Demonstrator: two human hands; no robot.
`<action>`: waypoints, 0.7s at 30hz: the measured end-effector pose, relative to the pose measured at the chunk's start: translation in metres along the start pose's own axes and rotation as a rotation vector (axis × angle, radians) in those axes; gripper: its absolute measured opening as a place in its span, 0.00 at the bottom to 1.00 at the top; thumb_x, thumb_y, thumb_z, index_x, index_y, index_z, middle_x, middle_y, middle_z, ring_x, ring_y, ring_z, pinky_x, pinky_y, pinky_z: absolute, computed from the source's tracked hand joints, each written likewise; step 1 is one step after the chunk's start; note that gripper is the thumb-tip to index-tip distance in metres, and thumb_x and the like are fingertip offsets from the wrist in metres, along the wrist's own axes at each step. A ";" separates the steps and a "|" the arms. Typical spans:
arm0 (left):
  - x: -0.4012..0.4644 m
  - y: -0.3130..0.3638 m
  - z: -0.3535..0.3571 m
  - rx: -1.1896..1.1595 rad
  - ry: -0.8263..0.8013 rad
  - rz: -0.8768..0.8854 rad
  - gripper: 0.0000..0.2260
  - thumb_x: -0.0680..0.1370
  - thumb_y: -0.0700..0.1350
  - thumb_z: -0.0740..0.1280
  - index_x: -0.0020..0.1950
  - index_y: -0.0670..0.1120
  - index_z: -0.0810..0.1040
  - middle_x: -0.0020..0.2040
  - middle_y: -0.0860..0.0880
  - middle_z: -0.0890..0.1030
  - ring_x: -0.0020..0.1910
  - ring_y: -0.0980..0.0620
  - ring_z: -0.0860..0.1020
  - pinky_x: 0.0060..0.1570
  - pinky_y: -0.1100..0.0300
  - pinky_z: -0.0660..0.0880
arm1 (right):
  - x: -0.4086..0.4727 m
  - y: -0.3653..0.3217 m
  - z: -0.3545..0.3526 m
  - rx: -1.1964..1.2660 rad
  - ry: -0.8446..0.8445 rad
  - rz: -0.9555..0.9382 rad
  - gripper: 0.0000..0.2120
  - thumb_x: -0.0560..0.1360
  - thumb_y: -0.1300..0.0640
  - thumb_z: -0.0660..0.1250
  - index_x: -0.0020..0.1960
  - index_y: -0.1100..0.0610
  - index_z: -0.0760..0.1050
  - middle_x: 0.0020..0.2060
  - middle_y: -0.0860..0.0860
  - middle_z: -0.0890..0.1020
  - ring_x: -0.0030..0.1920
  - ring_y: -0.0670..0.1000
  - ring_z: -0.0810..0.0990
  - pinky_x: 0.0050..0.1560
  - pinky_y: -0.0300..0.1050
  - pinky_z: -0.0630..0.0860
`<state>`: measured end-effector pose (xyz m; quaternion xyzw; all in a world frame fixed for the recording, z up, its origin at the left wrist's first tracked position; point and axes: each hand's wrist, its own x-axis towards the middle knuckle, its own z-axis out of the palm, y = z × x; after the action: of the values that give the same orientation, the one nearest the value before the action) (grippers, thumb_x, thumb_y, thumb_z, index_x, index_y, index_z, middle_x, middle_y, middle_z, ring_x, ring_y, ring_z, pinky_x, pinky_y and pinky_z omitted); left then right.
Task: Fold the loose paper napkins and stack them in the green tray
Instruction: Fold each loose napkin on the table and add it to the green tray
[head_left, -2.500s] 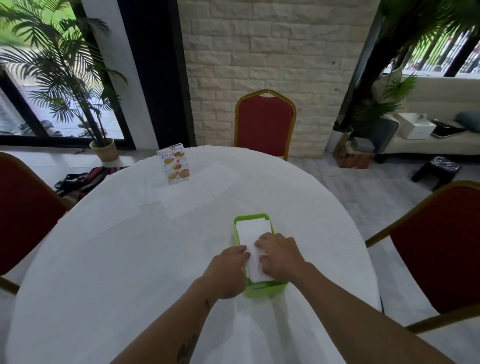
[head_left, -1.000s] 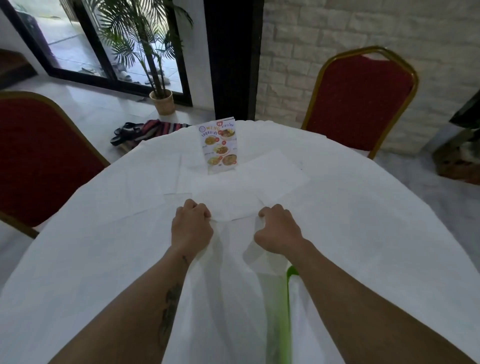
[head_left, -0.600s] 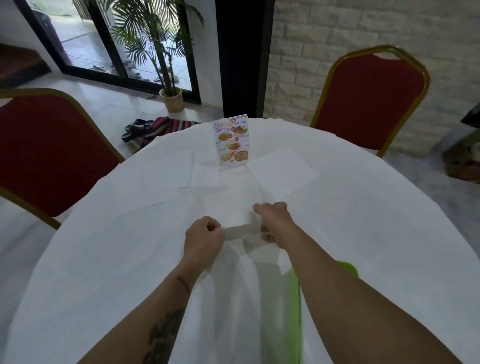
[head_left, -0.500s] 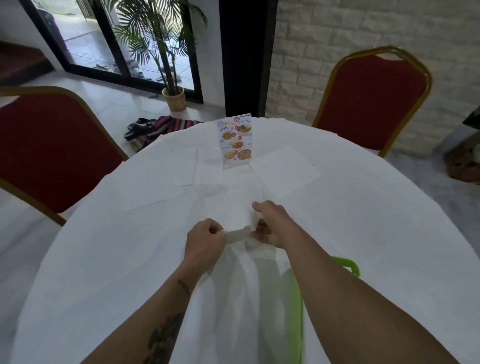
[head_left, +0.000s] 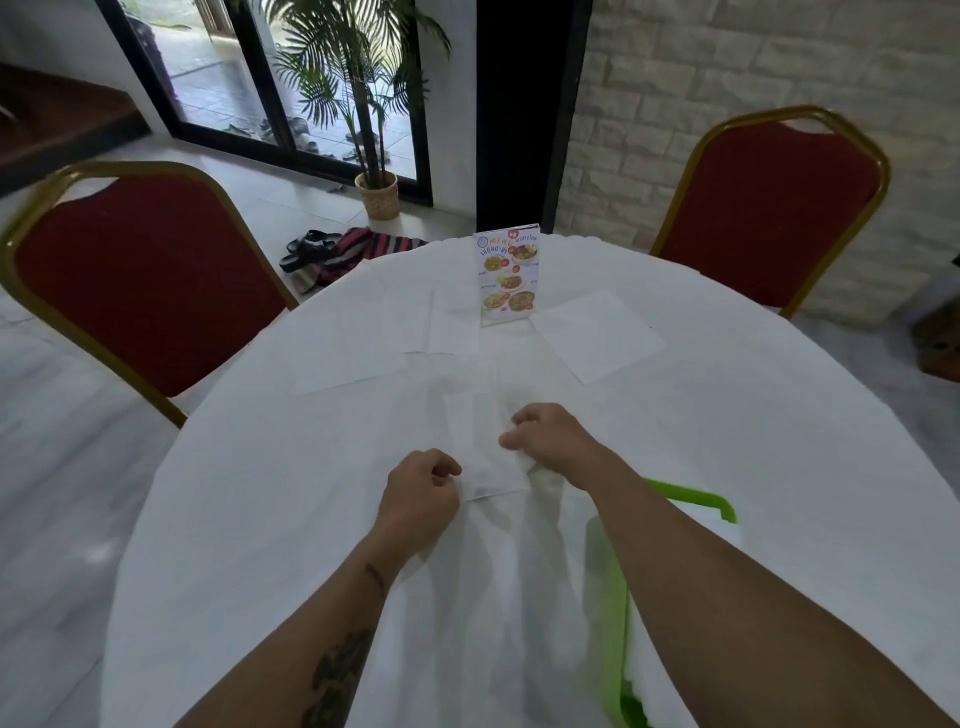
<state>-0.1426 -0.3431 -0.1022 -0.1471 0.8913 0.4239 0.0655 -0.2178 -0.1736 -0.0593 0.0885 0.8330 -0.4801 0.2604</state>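
Note:
A white paper napkin (head_left: 480, 441), folded to a narrow upright strip, lies flat on the white tablecloth between my hands. My left hand (head_left: 418, 501) is curled at its near left corner. My right hand (head_left: 550, 436) pinches its right edge with fingers closed. The green tray (head_left: 696, 501) sits near me on the right, mostly hidden under my right forearm, with white napkins inside. Loose flat napkins lie farther away: one at the right (head_left: 597, 335), one at the left (head_left: 358, 353), one beside the menu stand (head_left: 452, 327).
A standing menu card (head_left: 508, 275) is at the far side of the round table (head_left: 779, 441). Red chairs with gold frames stand at the far left (head_left: 140, 270) and far right (head_left: 769, 202). A potted palm (head_left: 371, 145) and sandals are on the floor beyond.
My hands left the tray, reached out and pulled a loose napkin toward me. They folded it over, and it now lies as a narrow strip under both hands.

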 end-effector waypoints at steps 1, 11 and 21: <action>-0.001 -0.003 -0.002 0.000 0.029 -0.002 0.10 0.74 0.38 0.61 0.44 0.52 0.78 0.48 0.52 0.77 0.46 0.55 0.76 0.48 0.63 0.72 | -0.001 0.000 0.003 -0.072 -0.068 0.001 0.11 0.70 0.54 0.73 0.51 0.56 0.81 0.49 0.52 0.82 0.50 0.52 0.80 0.50 0.45 0.75; -0.007 -0.014 -0.003 0.320 -0.051 0.188 0.25 0.73 0.39 0.60 0.72 0.49 0.67 0.73 0.50 0.64 0.73 0.48 0.61 0.72 0.52 0.62 | 0.000 0.012 0.036 -0.305 0.173 0.108 0.22 0.72 0.55 0.61 0.64 0.62 0.70 0.62 0.59 0.73 0.61 0.61 0.74 0.57 0.50 0.73; -0.013 -0.017 -0.004 0.465 -0.149 0.272 0.25 0.76 0.39 0.57 0.73 0.52 0.65 0.77 0.52 0.60 0.76 0.50 0.55 0.75 0.52 0.55 | 0.005 0.004 0.056 0.020 0.207 0.066 0.04 0.69 0.60 0.61 0.39 0.58 0.75 0.36 0.52 0.79 0.38 0.55 0.77 0.36 0.44 0.71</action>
<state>-0.1252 -0.3540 -0.1087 0.0242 0.9689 0.2226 0.1054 -0.2006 -0.2197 -0.0875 0.1675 0.8472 -0.4679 0.1879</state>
